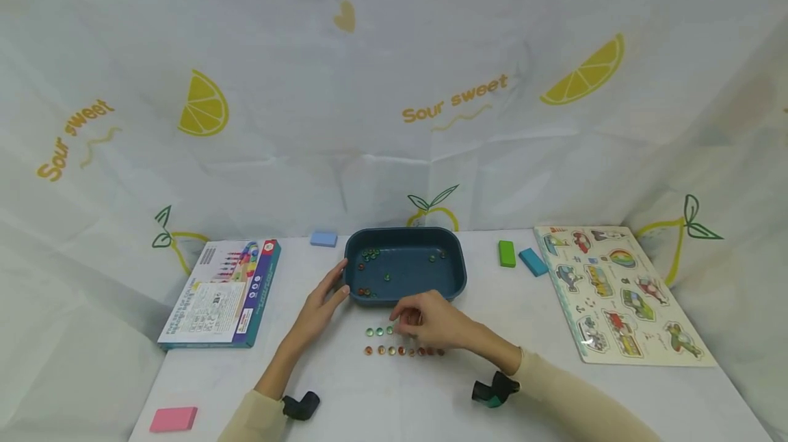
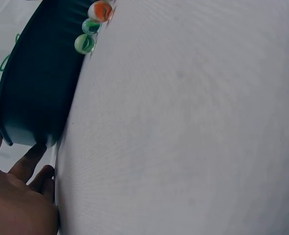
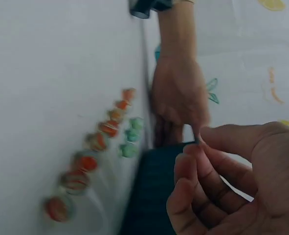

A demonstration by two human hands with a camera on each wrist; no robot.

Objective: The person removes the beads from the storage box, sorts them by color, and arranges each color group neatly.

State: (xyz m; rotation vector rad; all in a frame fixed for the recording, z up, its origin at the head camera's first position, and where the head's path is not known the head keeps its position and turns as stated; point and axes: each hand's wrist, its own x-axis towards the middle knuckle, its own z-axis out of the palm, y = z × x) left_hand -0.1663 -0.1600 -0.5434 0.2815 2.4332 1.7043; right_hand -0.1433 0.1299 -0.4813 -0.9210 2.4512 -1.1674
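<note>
Lemon-print cloth behind; left hand (image 1: 320, 305) rests relaxed fingers against the tray (image 1: 452, 286) (bracing it), right hand (image 1: 431, 322) hovers curled over marble rows (image 1: 403, 351), grasp unclear.

The backdrop cloth (image 1: 394, 86) bore the yellow words "Sour sweet" twice, once at its left and once near its middle. Print on the box (image 1: 221, 291) and the puzzle board (image 1: 622, 291) was too small to read.
</note>
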